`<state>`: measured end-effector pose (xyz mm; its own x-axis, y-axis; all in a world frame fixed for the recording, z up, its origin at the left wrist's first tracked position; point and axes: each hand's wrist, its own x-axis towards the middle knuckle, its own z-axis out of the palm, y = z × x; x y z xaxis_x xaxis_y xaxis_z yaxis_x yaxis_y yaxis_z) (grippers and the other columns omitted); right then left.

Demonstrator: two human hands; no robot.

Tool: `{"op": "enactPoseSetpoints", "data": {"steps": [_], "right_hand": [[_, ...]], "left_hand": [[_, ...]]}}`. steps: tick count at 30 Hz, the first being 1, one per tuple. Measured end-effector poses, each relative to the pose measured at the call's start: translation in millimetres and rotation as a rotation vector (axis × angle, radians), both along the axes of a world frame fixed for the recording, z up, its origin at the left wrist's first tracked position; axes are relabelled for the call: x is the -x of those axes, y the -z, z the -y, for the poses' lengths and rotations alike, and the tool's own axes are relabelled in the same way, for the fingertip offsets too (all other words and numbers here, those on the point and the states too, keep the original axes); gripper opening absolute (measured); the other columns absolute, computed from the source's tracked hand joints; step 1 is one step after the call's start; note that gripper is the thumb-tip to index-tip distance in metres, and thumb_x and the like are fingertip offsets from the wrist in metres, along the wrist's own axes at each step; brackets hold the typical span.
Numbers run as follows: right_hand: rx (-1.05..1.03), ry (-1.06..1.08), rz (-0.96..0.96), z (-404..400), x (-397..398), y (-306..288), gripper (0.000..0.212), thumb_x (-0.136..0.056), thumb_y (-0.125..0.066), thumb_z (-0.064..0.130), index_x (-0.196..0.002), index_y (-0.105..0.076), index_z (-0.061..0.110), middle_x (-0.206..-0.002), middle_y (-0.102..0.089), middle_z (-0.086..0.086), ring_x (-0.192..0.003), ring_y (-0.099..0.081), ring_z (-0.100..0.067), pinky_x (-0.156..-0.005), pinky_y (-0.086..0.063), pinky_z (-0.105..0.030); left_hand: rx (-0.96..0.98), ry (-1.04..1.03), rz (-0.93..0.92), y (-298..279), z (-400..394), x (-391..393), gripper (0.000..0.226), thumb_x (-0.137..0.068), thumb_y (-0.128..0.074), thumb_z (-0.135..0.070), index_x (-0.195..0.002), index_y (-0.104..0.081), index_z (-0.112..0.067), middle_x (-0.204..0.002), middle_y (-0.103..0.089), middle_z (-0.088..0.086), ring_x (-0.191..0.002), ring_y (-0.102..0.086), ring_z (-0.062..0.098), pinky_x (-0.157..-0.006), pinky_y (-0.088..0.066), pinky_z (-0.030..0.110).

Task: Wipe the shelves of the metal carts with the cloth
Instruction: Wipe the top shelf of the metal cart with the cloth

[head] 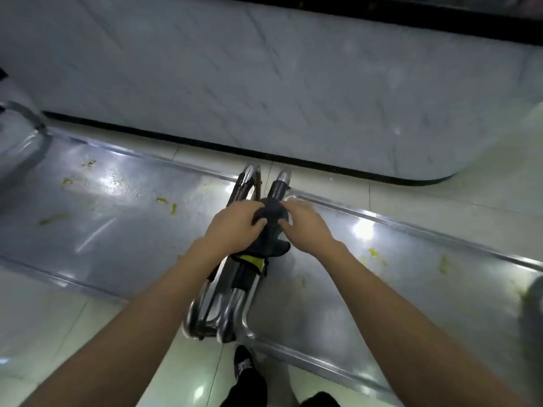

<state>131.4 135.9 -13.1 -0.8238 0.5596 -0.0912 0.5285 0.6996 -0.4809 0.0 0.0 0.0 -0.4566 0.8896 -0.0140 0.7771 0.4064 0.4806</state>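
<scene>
dark cloth (271,221) gripped by left hand (235,227) and right hand (305,227) over cart handles (235,292).

A dark cloth (271,221) with a yellow patch lies bunched over the handles (235,292) between two metal carts. The left cart's shelf (117,212) and the right cart's shelf (352,274) carry scattered green scraps.
</scene>
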Motion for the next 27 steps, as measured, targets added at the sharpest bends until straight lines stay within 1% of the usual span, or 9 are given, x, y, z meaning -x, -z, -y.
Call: {"op": "enactPoseSetpoints", "data": {"steps": [2, 4, 10, 14, 16, 20, 23, 25, 27], "right_hand": [[0.041, 0.031, 0.027, 2, 5, 3, 0.047, -0.097, -0.056, 0.031, -0.143, -0.049, 0.023, -0.139, -0.056, -0.003, -0.125, -0.053, -0.022, -0.104, -0.047, -0.043], [0.058, 0.042, 0.049, 3, 8, 8, 0.05, -0.097, -0.056, 0.03, -0.145, -0.046, 0.022, -0.142, -0.054, -0.003, -0.128, -0.051, -0.022, -0.105, -0.046, -0.044], [0.132, 0.074, -0.008, -8, 18, 21, 0.041, -0.096, -0.057, 0.028, -0.137, -0.052, 0.024, -0.127, -0.062, -0.003, -0.114, -0.058, -0.021, -0.097, -0.051, -0.042], [0.201, 0.117, -0.038, -10, 21, 28, 0.044, -0.095, -0.06, 0.028, -0.138, -0.052, 0.021, -0.124, -0.065, -0.003, -0.114, -0.058, -0.023, -0.096, -0.052, -0.045], [0.202, 0.132, -0.043, -11, 21, 32, 0.04, -0.094, -0.062, 0.03, -0.133, -0.058, 0.019, -0.12, -0.066, -0.003, -0.113, -0.058, -0.023, -0.095, -0.051, -0.045], [0.139, 0.138, -0.066, -14, 18, 33, 0.021, -0.093, -0.063, 0.032, -0.107, -0.071, 0.02, -0.101, -0.066, -0.002, -0.102, -0.056, -0.024, -0.091, -0.049, -0.045], [0.141, 0.135, -0.096, -15, 16, 31, 0.021, -0.093, -0.063, 0.029, -0.108, -0.071, 0.018, -0.106, -0.065, -0.003, -0.107, -0.054, -0.023, -0.094, -0.045, -0.042], [0.217, 0.138, -0.106, -15, 15, 29, 0.02, -0.094, -0.062, 0.027, -0.109, -0.068, 0.016, -0.106, -0.065, -0.003, -0.103, -0.058, -0.022, -0.088, -0.049, -0.038], [0.326, 0.17, -0.116, -13, 14, 25, 0.019, -0.096, -0.061, 0.026, -0.112, -0.063, 0.016, -0.104, -0.065, -0.001, -0.097, -0.062, -0.021, -0.076, -0.051, -0.032]], "left_hand": [[0.022, -0.012, 0.019, 5, -2, 1, 0.036, -0.097, -0.058, -0.038, -0.13, -0.059, -0.024, -0.124, -0.064, -0.003, -0.111, -0.06, 0.019, -0.089, -0.049, 0.033], [0.054, -0.01, 0.049, 13, -4, -1, 0.035, -0.096, -0.059, -0.038, -0.129, -0.059, -0.024, -0.122, -0.064, -0.004, -0.11, -0.06, 0.017, -0.091, -0.054, 0.039], [0.049, -0.058, 0.071, 27, -13, -4, 0.044, -0.095, -0.062, -0.034, -0.137, -0.056, -0.021, -0.131, -0.055, -0.005, -0.117, -0.056, 0.015, -0.097, -0.051, 0.037], [0.06, -0.109, 0.08, 30, -14, -12, 0.049, -0.095, -0.064, -0.033, -0.141, -0.054, -0.02, -0.133, -0.051, -0.007, -0.118, -0.055, 0.015, -0.096, -0.053, 0.04], [0.056, -0.124, 0.082, 30, -14, -14, 0.049, -0.095, -0.065, -0.031, -0.141, -0.054, -0.019, -0.134, -0.05, -0.006, -0.118, -0.055, 0.015, -0.097, -0.053, 0.041], [0.064, -0.137, 0.074, 27, -14, -17, 0.047, -0.094, -0.065, -0.03, -0.139, -0.055, -0.019, -0.134, -0.051, -0.006, -0.119, -0.055, 0.016, -0.098, -0.052, 0.042], [0.065, -0.139, 0.059, 25, -15, -18, 0.045, -0.095, -0.064, -0.03, -0.137, -0.056, -0.018, -0.133, -0.052, -0.005, -0.117, -0.055, 0.016, -0.097, -0.051, 0.043], [0.069, -0.15, 0.055, 25, -15, -19, 0.045, -0.095, -0.064, -0.03, -0.137, -0.057, -0.018, -0.133, -0.052, -0.005, -0.117, -0.056, 0.017, -0.097, -0.052, 0.043], [0.066, -0.159, 0.058, 25, -15, -19, 0.044, -0.094, -0.064, -0.03, -0.136, -0.057, -0.018, -0.133, -0.053, -0.005, -0.116, -0.056, 0.017, -0.097, -0.052, 0.043]]}}
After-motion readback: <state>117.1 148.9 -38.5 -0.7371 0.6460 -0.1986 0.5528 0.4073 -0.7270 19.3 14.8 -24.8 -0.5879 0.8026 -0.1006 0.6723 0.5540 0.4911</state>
